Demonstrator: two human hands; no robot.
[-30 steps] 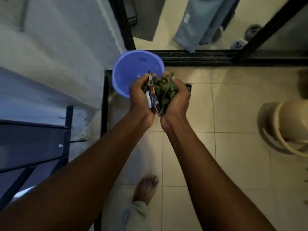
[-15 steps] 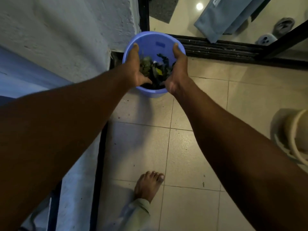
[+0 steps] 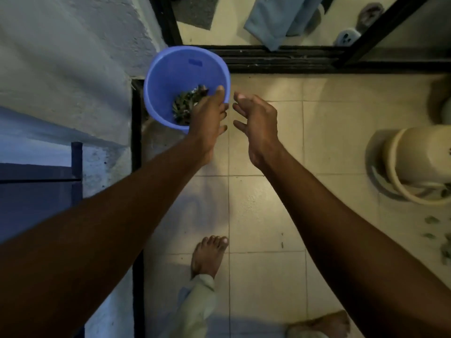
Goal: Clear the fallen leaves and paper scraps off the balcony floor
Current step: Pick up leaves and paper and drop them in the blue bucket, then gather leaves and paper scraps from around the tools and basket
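We see bare floor (image 3: 341, 113) open between bucket (image 3: 166, 76) and tub (image 3: 419, 152). Wall (image 3: 73, 69) and black rail (image 3: 136, 142) block the left, and the door track (image 3: 280, 61) bounds the far side. Our foot (image 3: 210, 254) stands mid-floor.

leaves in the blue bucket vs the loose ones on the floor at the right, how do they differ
The leaves in the bucket sit heaped in one dark pile at the bottom of the blue bucket; the floor leaves lie scattered apart on the tiles beside the cream container. The left hand partly covers the bucket pile; no hand is near the floor leaves. Both look like greenish leaf litter.
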